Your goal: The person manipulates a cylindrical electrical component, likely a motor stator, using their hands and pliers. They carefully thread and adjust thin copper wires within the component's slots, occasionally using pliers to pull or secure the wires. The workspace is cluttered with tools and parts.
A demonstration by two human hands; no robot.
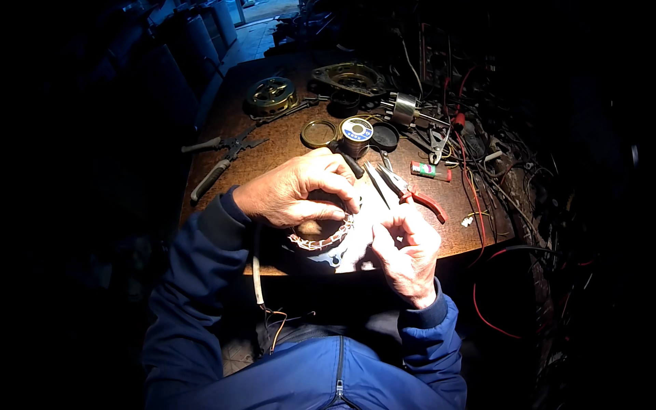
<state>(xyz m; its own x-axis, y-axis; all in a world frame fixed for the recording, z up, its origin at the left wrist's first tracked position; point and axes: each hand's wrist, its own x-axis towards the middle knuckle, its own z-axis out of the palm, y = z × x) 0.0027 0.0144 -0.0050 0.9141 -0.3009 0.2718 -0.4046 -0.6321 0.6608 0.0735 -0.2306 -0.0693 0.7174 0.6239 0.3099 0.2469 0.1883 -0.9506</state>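
Observation:
A ring-shaped stator with laced windings lies under bright light at the table's near edge. My left hand is over it, thumb and forefinger closed at the windings on its right rim, their grip hard to make out. My right hand is just right of the stator with fingers curled and pinched, whatever is between them too small or overlit to name. Red-handled pliers and tweezers lie just beyond my right hand. A pale sleeved cable with loose wire ends hangs from the stator over the edge.
On the wooden table are cutting tools, brass housings, a wire spool, round lids, a metal cylinder and a red-green tube. Tangled wires fill the right side; dark surroundings show little.

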